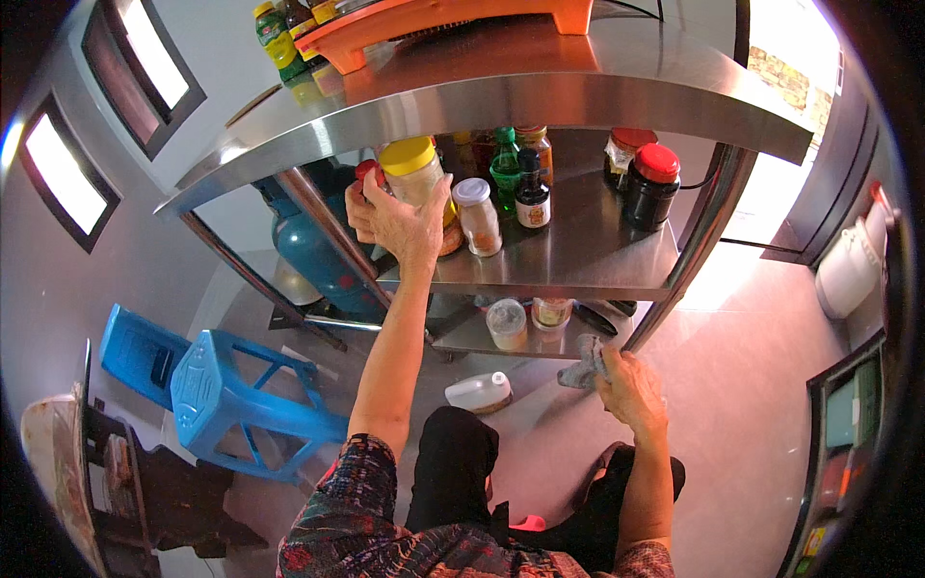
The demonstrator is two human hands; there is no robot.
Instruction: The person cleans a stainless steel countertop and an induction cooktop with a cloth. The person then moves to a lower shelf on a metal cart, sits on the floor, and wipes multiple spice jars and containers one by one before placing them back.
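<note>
My left hand (397, 220) is raised to the middle shelf (578, 255) of a steel rack and grips a clear jar with a yellow lid (412, 170); a small red-capped jar (366, 173) sits just behind the fingers. My right hand (628, 387) is lower, near the rack's right leg, and clutches a crumpled grey cloth (585, 364). Next to the yellow-lidded jar stand a white-lidded spice jar (477, 216), a green bottle (505, 170) and a dark sauce bottle (531, 191).
Two red-lidded dark jars (651, 185) stand at the shelf's right. The bottom shelf holds small containers (508, 323). A white bottle (478, 391) lies on the floor. A blue gas cylinder (313, 246) stands behind the rack, blue plastic stools (226, 395) to the left, an orange tray (443, 21) on top.
</note>
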